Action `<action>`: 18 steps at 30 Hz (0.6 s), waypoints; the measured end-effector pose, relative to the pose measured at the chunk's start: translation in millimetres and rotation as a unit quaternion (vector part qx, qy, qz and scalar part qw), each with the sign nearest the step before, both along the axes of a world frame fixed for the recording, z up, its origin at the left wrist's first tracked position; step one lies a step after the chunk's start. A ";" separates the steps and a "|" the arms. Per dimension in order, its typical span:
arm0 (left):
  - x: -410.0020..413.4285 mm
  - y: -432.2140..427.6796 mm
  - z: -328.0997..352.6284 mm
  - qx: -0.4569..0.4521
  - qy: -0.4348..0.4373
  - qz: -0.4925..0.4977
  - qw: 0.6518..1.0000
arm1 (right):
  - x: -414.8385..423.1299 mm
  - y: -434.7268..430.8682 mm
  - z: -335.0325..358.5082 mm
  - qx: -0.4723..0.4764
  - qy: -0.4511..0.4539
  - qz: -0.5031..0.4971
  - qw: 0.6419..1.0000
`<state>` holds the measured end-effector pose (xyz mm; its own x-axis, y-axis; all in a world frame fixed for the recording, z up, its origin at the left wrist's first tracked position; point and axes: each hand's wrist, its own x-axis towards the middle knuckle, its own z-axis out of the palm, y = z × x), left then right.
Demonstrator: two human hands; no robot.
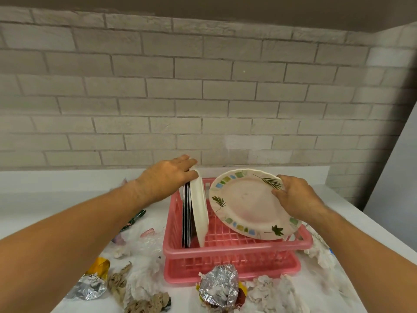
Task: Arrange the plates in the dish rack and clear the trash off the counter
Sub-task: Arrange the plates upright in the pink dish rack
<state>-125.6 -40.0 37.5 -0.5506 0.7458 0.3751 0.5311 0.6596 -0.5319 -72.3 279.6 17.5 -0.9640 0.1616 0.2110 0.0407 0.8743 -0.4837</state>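
A pink plastic dish rack stands on the white counter. At its left end several plates stand on edge, the nearest a plain white plate. My left hand grips the top rims of these upright plates. My right hand holds a leaf-patterned plate by its right rim, tilted over the rack's right half with its lower edge near the rack's rim. Trash lies around the rack: a crumpled foil ball in front and a foil and yellow wrapper at the front left.
Crumpled tissues and brown paper scraps litter the counter's front. More tissue lies right of the rack, and a green wrapper to its left. A brick wall stands close behind, and the counter edge runs off to the right.
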 end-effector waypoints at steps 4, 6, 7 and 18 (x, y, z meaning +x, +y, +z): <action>-1.0 -1.1 4.0 0.202 -0.213 0.039 0.955 | 6.6 -4.7 -3.1 0.023 0.017 -0.007 1.000; -3.4 -5.1 19.1 0.256 -0.297 0.068 0.917 | 12.0 -7.6 -2.7 0.030 0.019 -0.004 0.999; -5.2 -7.1 25.0 0.280 -0.325 0.078 0.900 | 14.9 -9.5 -1.0 0.041 0.016 0.002 0.999; 16.2 35.1 -13.5 0.370 -0.241 0.153 0.884 | 30.1 -14.8 26.8 0.062 0.142 0.004 0.988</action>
